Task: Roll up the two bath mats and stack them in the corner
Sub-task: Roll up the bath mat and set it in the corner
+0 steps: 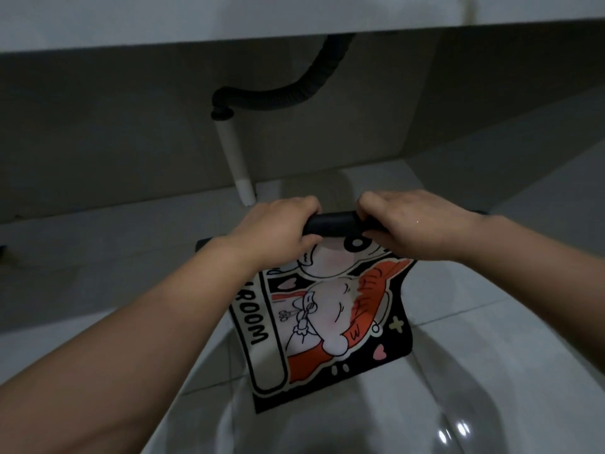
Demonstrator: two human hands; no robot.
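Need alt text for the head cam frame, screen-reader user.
Two bare hands, left hand and right hand, grip the rolled far end of a cartoon-print bath mat on a pale tiled floor; most of the mat lies flat. Behind, a black drain hose hangs under a counter.

mat [330, 322] on floor [491, 322] | hands [337, 224] on its rolled far end | pipe [234, 152] behind-left
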